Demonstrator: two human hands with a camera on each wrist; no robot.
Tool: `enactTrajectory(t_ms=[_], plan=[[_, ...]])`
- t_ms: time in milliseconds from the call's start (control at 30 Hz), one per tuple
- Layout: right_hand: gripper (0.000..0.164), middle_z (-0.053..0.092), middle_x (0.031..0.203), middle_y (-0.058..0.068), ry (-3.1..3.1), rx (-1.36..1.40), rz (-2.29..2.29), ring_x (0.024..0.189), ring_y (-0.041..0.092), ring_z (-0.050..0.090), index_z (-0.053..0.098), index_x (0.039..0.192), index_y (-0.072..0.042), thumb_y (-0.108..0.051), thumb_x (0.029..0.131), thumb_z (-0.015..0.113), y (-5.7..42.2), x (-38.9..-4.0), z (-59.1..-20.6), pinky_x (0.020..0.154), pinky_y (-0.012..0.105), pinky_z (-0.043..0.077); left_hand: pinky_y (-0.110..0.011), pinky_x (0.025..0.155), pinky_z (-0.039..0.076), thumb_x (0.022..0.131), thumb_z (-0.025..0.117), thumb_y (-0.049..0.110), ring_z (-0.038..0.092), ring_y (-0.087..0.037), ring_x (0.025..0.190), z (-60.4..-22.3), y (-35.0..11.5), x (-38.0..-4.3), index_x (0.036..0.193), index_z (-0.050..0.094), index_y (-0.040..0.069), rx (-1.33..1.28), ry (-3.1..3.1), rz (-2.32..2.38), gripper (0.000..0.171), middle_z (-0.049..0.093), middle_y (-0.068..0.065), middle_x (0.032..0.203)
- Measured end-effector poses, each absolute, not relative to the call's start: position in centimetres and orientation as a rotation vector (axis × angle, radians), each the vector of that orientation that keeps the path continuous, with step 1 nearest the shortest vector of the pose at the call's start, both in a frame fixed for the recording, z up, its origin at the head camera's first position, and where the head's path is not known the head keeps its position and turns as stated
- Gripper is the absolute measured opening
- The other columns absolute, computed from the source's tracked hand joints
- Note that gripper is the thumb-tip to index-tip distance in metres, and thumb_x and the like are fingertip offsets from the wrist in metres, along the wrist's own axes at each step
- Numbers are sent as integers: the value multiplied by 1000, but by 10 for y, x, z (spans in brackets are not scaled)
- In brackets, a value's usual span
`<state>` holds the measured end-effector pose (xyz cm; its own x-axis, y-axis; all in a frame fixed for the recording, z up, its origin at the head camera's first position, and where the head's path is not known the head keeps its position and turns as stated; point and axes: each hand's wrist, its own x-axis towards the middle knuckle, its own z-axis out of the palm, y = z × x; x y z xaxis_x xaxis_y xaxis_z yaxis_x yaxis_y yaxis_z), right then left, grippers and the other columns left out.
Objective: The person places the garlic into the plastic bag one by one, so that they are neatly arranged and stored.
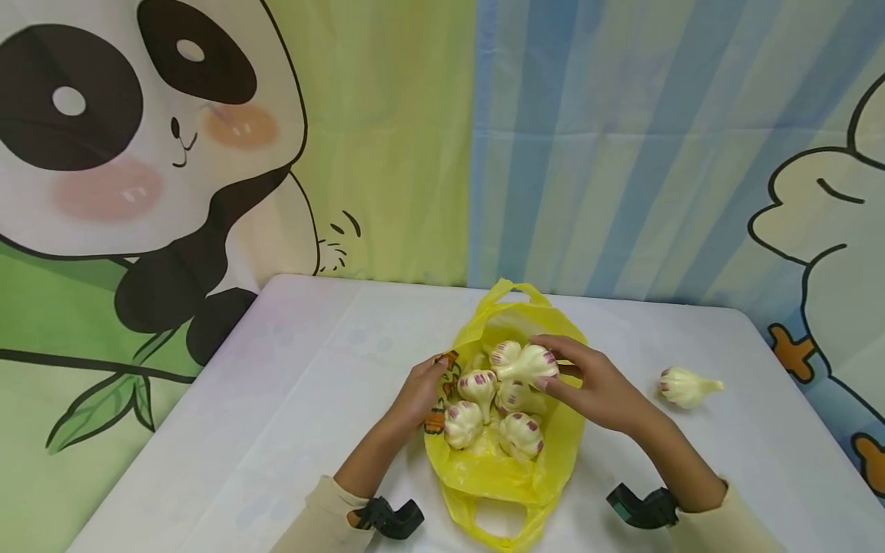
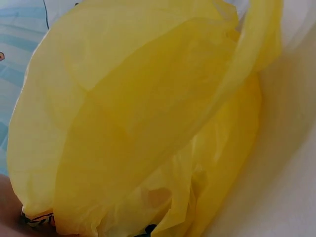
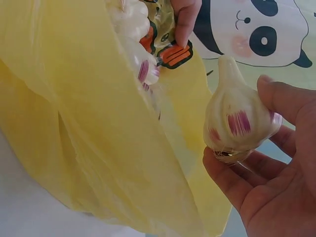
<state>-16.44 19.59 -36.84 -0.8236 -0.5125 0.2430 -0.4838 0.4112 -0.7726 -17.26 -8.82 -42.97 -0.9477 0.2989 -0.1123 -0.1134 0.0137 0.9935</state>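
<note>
A yellow plastic bag [image 1: 563, 453] lies open on the table, with several white garlic bulbs [image 1: 463, 425] marked in purple inside it. My left hand [image 1: 419, 390] pinches the printed left edge of the bag; its thumb [image 3: 186, 24] shows over that edge in the right wrist view. Above the bag's mouth my right hand [image 1: 608, 392] holds one garlic bulb [image 3: 239, 118] between thumb and fingers, its stem pointing up in the right wrist view. The left wrist view is mostly filled by the bag [image 2: 133, 123], and the left fingers are largely hidden there.
A single garlic bulb [image 1: 686, 387] lies on the white table [image 1: 304, 430] to the right of the bag. The bag's handles [image 1: 512, 288] stretch out at its far and near ends. Behind the table hangs a printed curtain [image 1: 394, 138] with a panda.
</note>
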Motion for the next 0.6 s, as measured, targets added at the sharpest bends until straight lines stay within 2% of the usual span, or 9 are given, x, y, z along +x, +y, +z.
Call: enactTrajectory(t_ms=[67,233,300,467,600], plan=[[53,49,141,9,2624,-931,-1405,114,21,54,48,143,-12,-15,94,68,196,-167,-368,94,37,49,-50,109,30,108,31,33,40,-32,133,-430,-87,-173,146,41,2,190,2002,2014,51,49,-16,138],[53,45,145,13,2628,-936,-1413,121,27,51,47,144,-11,-12,95,65,194,-171,-373,96,45,46,-51,110,27,108,31,33,35,-34,136,-430,-88,-171,146,40,0,202,2022,1996,51,46,-17,142],[52,45,145,13,2624,-924,-1414,121,29,51,46,144,-11,-13,95,65,194,-173,-374,97,45,46,-51,110,27,108,31,33,35,-34,136,-431,-88,-171,146,40,0,209,2018,1995,51,46,-17,142],[52,45,143,15,2572,-893,-1418,120,31,53,45,145,-8,-14,97,64,193,-180,-376,97,45,46,-49,105,36,108,32,32,48,-32,124,-429,-87,-172,143,44,-1,203,2000,2013,50,53,-19,132],[53,44,144,17,2512,-864,-1430,122,32,52,43,146,-5,-15,97,62,189,-186,-377,98,47,44,-49,105,35,108,32,32,47,-32,125,-428,-87,-172,144,42,-1,200,2011,2004,50,52,-19,133]])
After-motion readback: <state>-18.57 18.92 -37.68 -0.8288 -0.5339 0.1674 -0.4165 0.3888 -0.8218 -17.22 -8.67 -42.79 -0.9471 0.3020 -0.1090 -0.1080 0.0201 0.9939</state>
